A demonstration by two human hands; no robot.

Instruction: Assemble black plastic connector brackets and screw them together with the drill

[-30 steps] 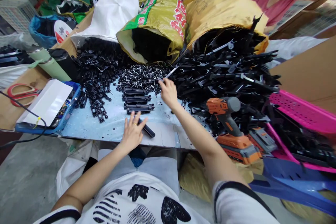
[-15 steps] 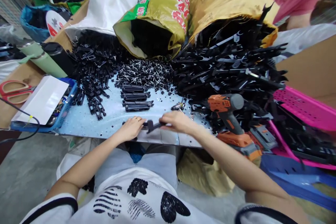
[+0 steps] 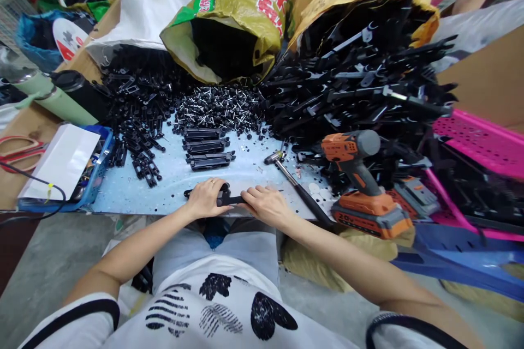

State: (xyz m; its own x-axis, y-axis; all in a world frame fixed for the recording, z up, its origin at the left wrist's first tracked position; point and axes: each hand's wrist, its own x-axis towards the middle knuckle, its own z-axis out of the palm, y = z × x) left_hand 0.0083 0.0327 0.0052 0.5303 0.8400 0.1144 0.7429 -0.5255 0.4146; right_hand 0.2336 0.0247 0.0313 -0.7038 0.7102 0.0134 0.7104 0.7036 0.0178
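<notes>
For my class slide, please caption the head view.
Both hands hold black parts near the table edge, a hammer and orange power tool at right.

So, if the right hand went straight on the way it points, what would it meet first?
Past the black bar at its fingers, the right hand would probably meet the left hand first, though exact depth is hard to judge.

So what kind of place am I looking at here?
Likely a small assembly workshop. Heaps of loose black parts lie before open sacks, and a hammer and an orange power drill sit at the workbench.
</notes>
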